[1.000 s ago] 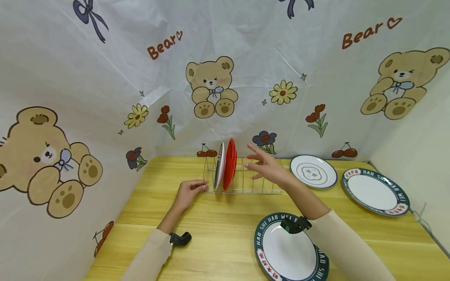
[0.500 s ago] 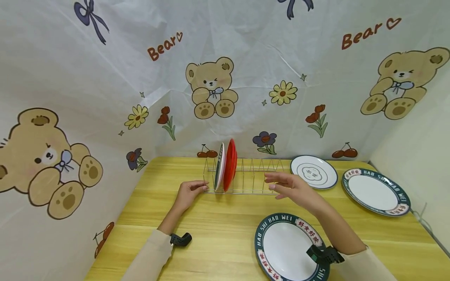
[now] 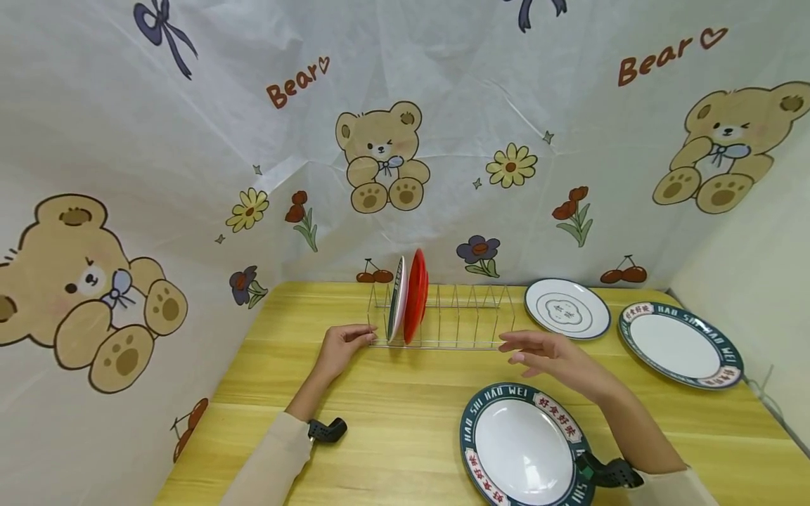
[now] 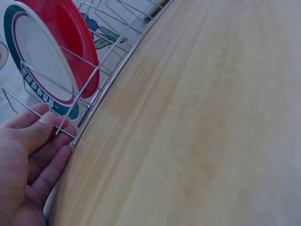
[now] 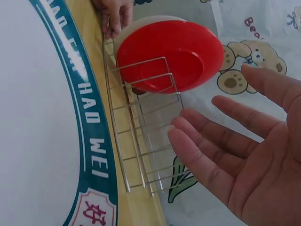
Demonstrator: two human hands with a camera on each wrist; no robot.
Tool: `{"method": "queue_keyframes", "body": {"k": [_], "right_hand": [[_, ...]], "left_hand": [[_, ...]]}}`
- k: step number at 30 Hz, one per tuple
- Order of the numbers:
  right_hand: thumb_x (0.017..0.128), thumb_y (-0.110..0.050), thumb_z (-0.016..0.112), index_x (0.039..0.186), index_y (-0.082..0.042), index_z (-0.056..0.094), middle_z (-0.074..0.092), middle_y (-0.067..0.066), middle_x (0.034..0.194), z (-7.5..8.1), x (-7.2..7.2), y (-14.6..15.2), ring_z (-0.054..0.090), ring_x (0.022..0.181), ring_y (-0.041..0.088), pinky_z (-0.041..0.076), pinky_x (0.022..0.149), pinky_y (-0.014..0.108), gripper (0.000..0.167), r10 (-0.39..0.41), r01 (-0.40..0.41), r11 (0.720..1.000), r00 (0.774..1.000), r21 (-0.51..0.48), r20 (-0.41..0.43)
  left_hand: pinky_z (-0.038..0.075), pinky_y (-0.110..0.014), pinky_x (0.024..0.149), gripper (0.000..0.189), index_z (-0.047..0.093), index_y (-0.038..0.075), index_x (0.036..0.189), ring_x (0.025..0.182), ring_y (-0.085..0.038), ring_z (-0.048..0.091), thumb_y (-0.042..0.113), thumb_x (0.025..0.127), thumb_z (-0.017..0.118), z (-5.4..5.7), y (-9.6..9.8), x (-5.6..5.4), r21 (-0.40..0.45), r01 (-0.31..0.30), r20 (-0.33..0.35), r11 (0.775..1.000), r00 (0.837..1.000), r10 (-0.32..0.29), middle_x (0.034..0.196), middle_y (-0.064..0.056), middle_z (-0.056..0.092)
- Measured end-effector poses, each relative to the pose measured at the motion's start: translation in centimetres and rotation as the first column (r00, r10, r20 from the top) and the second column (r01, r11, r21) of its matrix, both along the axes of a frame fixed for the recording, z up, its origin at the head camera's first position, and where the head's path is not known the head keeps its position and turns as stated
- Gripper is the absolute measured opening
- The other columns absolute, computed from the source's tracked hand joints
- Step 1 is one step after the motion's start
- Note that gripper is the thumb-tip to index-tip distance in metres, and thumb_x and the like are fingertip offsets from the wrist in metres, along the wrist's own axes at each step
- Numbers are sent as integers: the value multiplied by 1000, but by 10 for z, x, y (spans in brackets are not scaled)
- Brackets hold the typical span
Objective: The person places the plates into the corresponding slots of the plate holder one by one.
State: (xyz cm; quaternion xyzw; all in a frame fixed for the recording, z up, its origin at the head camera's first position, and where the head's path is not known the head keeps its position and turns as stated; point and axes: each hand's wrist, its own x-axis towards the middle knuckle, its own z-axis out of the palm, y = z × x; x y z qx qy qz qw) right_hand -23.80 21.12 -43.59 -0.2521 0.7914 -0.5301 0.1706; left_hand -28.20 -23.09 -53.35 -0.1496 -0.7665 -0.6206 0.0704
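A wire dish rack (image 3: 468, 344) stands near the back of the table. Toward its left end, a white plate with a green rim (image 4: 43, 56) and a red plate (image 3: 414, 299) stand on edge side by side. My left hand (image 3: 340, 348) pinches the rack's left end wire between thumb and fingers. Off the rack's right front corner, my right hand (image 3: 560, 362) hovers with fingers extended, holding nothing. Below it lies a large green-rimmed white plate (image 3: 522, 450), its lower right edge partly covered by the wrist camera.
A smaller white plate with a thin dark rim (image 3: 567, 309) lies right of the rack. Farther right is another green-rimmed plate (image 3: 677, 344). A bear-printed cloth (image 3: 443, 140) hangs behind the wooden table (image 3: 380, 414).
My right hand has moved from beside the red plate to the right and toward me, away from the rack. The left hand and the plates stay put.
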Motion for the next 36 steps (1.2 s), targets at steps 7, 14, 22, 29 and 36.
{"method": "queue_keyframes", "body": {"k": [7,14,22,29,36], "right_hand": [[106,-17,56,150,1,45,54,29,141,-19,-7,17,60,122,42,60,90,47,48,41,-39,999,996,-25,83],[104,-21,60,149,1,46,54,28,142,-31,-14,27,54,127,47,59,91,46,52,33,-36,999,993,18,114],[102,-22,63,144,-2,55,63,18,136,-42,-20,34,58,126,39,55,93,23,47,71,-85,988,992,130,108],[101,-16,65,146,1,52,62,23,136,-50,-23,37,56,127,45,49,96,16,49,193,-205,973,975,107,113],[101,-4,60,149,1,47,52,26,146,-55,-26,40,48,135,47,46,104,20,50,327,-337,939,934,60,142]], "left_hand": [[61,-37,85,22,72,-11,115,103,-45,69,-4,95,68,-17,-5,-12,-5,-10,13,1000,1000,10,113,-28,70],[62,-33,83,22,77,-2,112,103,-36,72,7,92,75,-18,-5,-13,-1,-34,-9,999,999,34,111,-18,75],[61,-25,80,21,78,0,111,100,-29,73,7,92,75,-20,-6,-12,-7,-30,-36,1000,999,29,109,-16,75],[61,-25,81,21,76,-4,112,98,-26,74,3,93,73,-22,-6,-9,6,-27,-35,1000,999,27,110,-19,75],[61,-25,81,21,77,-1,112,98,-23,74,6,93,74,-21,-5,-11,3,-35,-40,999,999,35,110,-17,75]]}}
